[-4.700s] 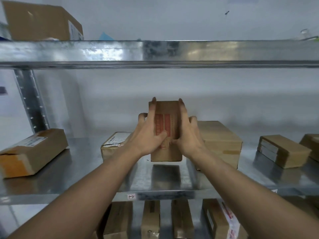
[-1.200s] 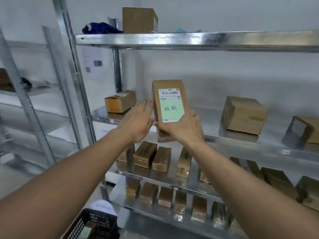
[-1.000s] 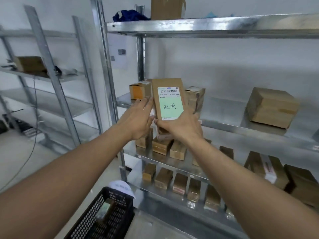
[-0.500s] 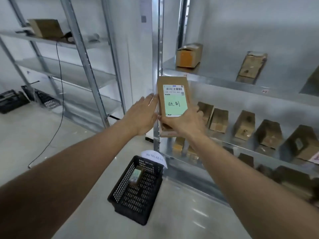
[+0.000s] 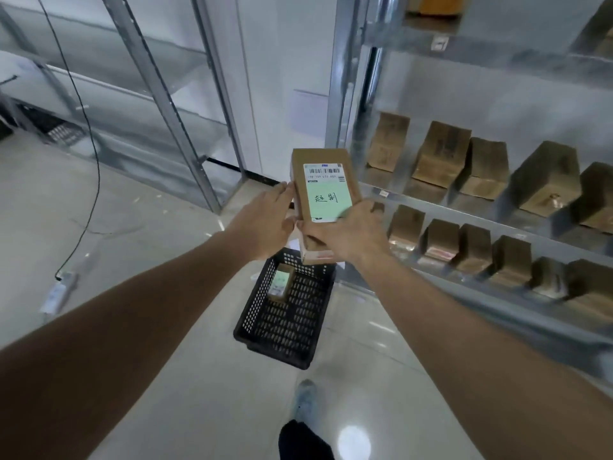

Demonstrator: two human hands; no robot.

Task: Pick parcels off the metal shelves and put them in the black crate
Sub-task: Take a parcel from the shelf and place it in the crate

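While both arms reach forward in the head view, a brown cardboard parcel is held upright in the air above the far end of the black crate. The right hand grips the parcel's lower part, thumb curled across the bottom edge of its pale green label, which bears a barcode and handwritten characters. The left hand lies against the parcel's left side with fingers straight and together, fingertips near the upper left edge.

The crate stands on the pale glossy floor, its long axis running away from the viewer, its right rim just beside the foot of the metal shelves. One small labelled box lies inside near the far left wall; the remainder of the perforated bottom shows bare. Open floor extends left of the crate as far as a second shelf frame, from which a black cable hangs down to a power strip on the floor.

On the right, two shelf levels carry rows of brown boxes set back from the front lips. A shoe stands on the floor just short of the crate's near rim.
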